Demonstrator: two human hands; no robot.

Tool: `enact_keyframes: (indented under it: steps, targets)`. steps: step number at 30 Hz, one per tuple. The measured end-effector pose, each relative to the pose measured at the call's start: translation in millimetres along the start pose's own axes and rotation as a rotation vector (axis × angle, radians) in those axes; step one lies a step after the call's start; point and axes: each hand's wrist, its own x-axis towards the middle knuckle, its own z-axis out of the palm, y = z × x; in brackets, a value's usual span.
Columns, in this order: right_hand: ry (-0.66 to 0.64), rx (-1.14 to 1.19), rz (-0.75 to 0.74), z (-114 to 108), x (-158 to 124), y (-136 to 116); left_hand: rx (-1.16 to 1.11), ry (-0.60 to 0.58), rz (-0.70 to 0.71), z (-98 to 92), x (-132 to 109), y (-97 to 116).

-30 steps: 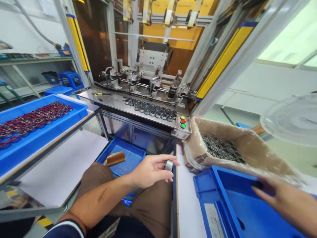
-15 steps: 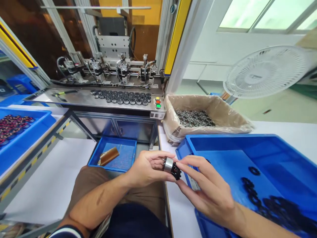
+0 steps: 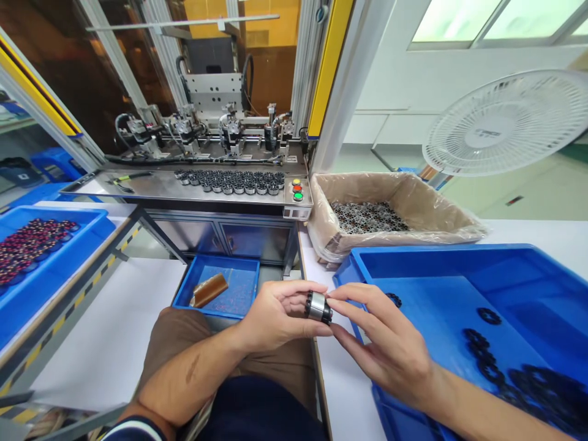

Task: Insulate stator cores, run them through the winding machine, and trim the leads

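There, low in the middle of the frame, the left hand [image 3: 275,315] pinched a small silver cylinder [image 3: 316,305] in its fingertips, while the right hand [image 3: 386,349] gripped the black ring [image 3: 327,313] on its right end, just left of the blue bin [image 3: 436,263].

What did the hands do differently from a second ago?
The right hand came out of the blue bin, moved left with a black ring and pushed it against the end of the silver cylinder, where it now sits tighter than half a second ago. The left hand kept hold of the silver cylinder throughout. The cardboard box and the machine stayed put.
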Motion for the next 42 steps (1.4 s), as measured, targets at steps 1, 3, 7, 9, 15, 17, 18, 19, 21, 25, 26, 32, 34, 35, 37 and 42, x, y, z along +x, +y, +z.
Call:
enact_keyframes:
  steps: [1, 3, 7, 9, 15, 17, 18, 19, 21, 25, 26, 32, 34, 35, 37, 42]
  targets:
    - [-0.001, -0.004, -0.013, 0, -1, 1, -0.002, -0.001, -0.001, -0.1, 0, 0]
    - [-0.001, -0.011, -0.033, 1, -2, 2, -0.017, -0.005, -0.008, -0.3, 0, 1]
    - [-0.004, -0.014, -0.062, 1, -2, 2, -0.078, -0.024, -0.037, -0.7, -1, 3]
    - [-0.013, -0.007, -0.068, 1, -2, 2, -0.097, -0.032, -0.058, -0.4, 0, 4]
    - [-0.008, -0.074, -0.123, -2, -1, 1, -0.088, -0.049, -0.118, -0.8, -1, 7]
    - [0.000, -0.074, -0.139, -1, -1, 1, -0.095, -0.054, -0.134, -1.7, -1, 8]
    - [-0.001, -0.071, -0.146, -1, -1, 1, -0.100, -0.058, -0.141, -2.2, -1, 8]
    - [-0.004, -0.067, -0.148, -1, -1, 1, -0.105, -0.064, -0.147, -2.6, -1, 9]
    - [-0.014, -0.058, -0.133, -1, -1, 1, -0.106, -0.078, -0.156, -2.8, -1, 11]
    - [-0.022, -0.030, -0.117, -1, -4, -1, -0.086, -0.090, -0.151, -0.5, -1, 11]
    - [-0.022, -0.024, -0.121, -1, -4, -1, -0.085, -0.093, -0.145, 0.4, -2, 10]
    - [-0.005, -0.038, -0.085, -2, -4, -2, -0.035, -0.163, -0.045, 3.7, -4, 1]
    - [0.007, -0.047, -0.051, -4, -1, 0, -0.002, -0.202, 0.014, 3.6, -4, 0]
    - [0.021, -0.047, -0.027, -5, 1, 1, 0.021, -0.225, 0.049, 3.5, -5, 0]
    - [0.047, -0.052, 0.031, -7, 2, 6, 0.086, -0.276, 0.112, 3.2, -6, -1]
    - [0.023, -0.104, 0.041, 0, -16, 31, 0.248, -0.430, 0.086, -3.9, -4, -2]
